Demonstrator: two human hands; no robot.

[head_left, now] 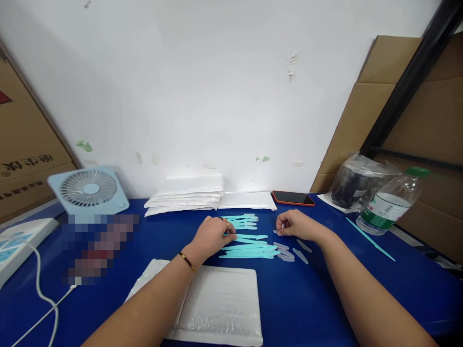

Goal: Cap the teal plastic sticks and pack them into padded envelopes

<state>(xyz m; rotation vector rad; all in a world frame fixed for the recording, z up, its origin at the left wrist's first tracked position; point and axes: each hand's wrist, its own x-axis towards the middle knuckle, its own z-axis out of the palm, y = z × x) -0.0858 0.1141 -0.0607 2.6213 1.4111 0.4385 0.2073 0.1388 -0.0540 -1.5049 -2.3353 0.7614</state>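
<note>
Turquoise eyebrow razors lie side by side in a loose group on the blue tabletop, with another row of them behind. My left hand is closed, thumb and fingers pinching the handle end of one eyebrow razor whose tip points right. Across from that tip, my right hand is closed in a pinch on a small translucent blade cap, mostly hidden by the fingers. Several more clear caps are scattered just below my right hand, some beside the razor tips.
A white padded mailer lies in front, partly under my left forearm. More mailers are stacked by the wall near an orange-edged phone. A single razor and a bottle are right; a fan and power strip left.
</note>
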